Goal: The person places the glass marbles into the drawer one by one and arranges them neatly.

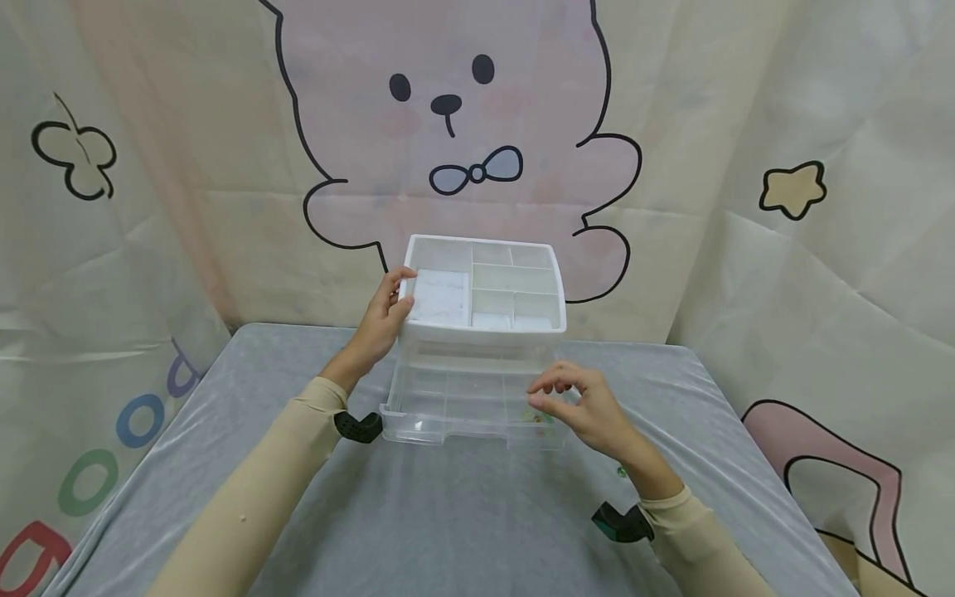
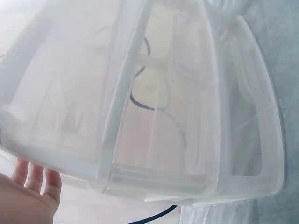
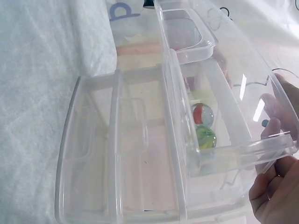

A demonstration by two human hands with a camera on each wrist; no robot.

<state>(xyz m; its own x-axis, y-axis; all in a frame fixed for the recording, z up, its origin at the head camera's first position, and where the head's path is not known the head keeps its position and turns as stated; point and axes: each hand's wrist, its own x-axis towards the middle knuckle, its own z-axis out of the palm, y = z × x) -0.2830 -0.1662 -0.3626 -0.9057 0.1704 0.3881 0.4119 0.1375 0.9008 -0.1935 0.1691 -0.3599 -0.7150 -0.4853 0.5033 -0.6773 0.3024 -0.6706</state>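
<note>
A storage box has a white compartment tray (image 1: 516, 278) on top and a clear drawer (image 1: 477, 398) pulled out below it. My left hand (image 1: 390, 311) steadies the box, gripping the tray's left edge, thumb on the rim. Over the drawer's right part hovers my right hand (image 1: 589, 406), fingers loosely bent. Nothing shows between its fingertips in the head view. In the right wrist view, a red-and-clear marble (image 3: 202, 115) and a green-and-yellow marble (image 3: 205, 136) lie together in the drawer. Part of the right hand shows at that view's right edge, beside the drawer's rim.
A grey cloth (image 1: 462, 522) covers the table. Near my right wrist lies a small green marble (image 1: 622, 471). A printed curtain (image 1: 477, 199) hangs behind and at both sides. More clear drawer fronts (image 3: 145, 144) make up the box's lower levels.
</note>
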